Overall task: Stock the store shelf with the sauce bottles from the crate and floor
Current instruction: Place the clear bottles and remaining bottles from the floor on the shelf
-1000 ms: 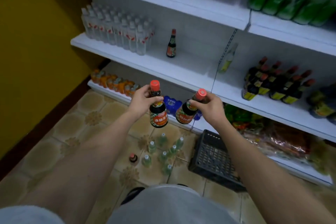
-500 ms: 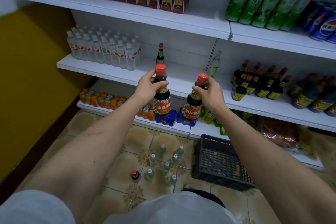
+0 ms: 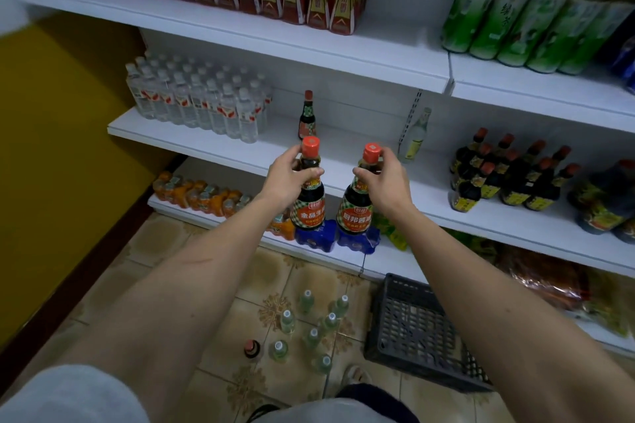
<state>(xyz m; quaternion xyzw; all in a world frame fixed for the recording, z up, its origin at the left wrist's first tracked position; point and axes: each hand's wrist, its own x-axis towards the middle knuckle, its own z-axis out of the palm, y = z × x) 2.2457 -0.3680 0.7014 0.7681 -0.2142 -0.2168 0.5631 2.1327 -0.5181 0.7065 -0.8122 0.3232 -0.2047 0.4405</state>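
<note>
Left hand (image 3: 290,178) grips the neck of a dark sauce bottle (image 3: 309,197) with an orange-red cap, fingers curled round it; bottle upright. Right hand (image 3: 383,182) grips the neck of a second dark sauce bottle (image 3: 357,206), same cap and checked label, tilted slightly with its top to the right. Both bottles are held side by side, apart, in front of the edge of the white middle shelf (image 3: 220,144). On that shelf, far behind the left-hand bottle, one sauce bottle (image 3: 307,115) stands alone; a block of clear water bottles (image 3: 196,103) stands to its left, a cluster of dark bottles (image 3: 508,178) to the right. On the tiled floor (image 3: 165,244) near the person: one dark-capped bottle (image 3: 252,348), a group of pale green bottles (image 3: 311,330), and a black plastic crate (image 3: 417,330) to their right
</note>
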